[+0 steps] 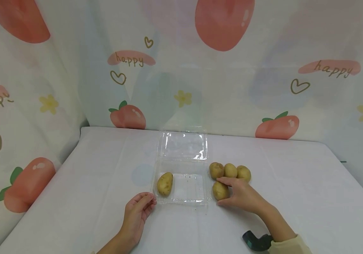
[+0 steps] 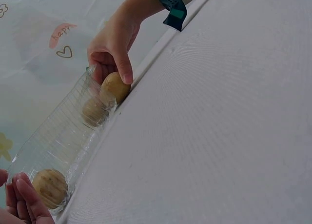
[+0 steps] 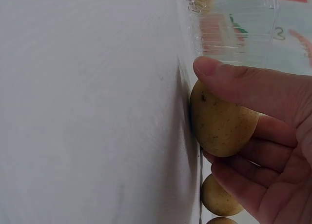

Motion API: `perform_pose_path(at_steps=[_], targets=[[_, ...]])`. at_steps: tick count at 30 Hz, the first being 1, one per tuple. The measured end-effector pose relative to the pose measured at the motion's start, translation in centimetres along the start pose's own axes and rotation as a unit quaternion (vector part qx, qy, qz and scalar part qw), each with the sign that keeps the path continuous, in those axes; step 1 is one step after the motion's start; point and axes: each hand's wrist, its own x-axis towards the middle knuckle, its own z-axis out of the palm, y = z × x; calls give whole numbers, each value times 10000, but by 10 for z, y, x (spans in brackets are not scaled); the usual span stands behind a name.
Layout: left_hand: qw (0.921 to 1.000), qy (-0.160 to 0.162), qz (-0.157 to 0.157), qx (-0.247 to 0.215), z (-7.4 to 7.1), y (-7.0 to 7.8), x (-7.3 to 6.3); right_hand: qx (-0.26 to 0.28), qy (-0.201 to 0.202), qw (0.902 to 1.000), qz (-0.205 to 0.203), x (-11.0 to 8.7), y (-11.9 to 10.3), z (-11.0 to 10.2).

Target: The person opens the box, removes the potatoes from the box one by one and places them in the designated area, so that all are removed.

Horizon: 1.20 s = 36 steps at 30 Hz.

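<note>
An open clear plastic clamshell container (image 1: 190,188) lies on the white table, its lid (image 1: 184,146) folded back toward the wall. One oblong potato (image 1: 164,184) rests in the container's left side. At the near left corner, my left hand (image 1: 137,215) pinches the container's rim between thumb and fingers. Just right of the container, my right hand (image 1: 243,195) holds a potato (image 1: 220,191) between thumb and fingertips, close to the tabletop; the right wrist view shows this potato (image 3: 222,119) large. Behind it sit three more potatoes (image 1: 230,170) in a row.
A dark strap-like object (image 1: 255,242) shows by the right wrist. The white-covered table (image 1: 105,169) meets a patterned cloth backdrop (image 1: 225,88) at the back, and another cloth side hangs on the left.
</note>
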Motion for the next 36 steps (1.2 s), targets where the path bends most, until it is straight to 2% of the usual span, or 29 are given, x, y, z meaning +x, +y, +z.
perform_pose_path(at_steps=[26,36], targets=[[10000,-71,43,-5,0,0,0,171,-134,9996,170,-3,3,-7],[9999,-88,48,-28,0,0,-1,421,-115,9989,180,-5,2,-21]])
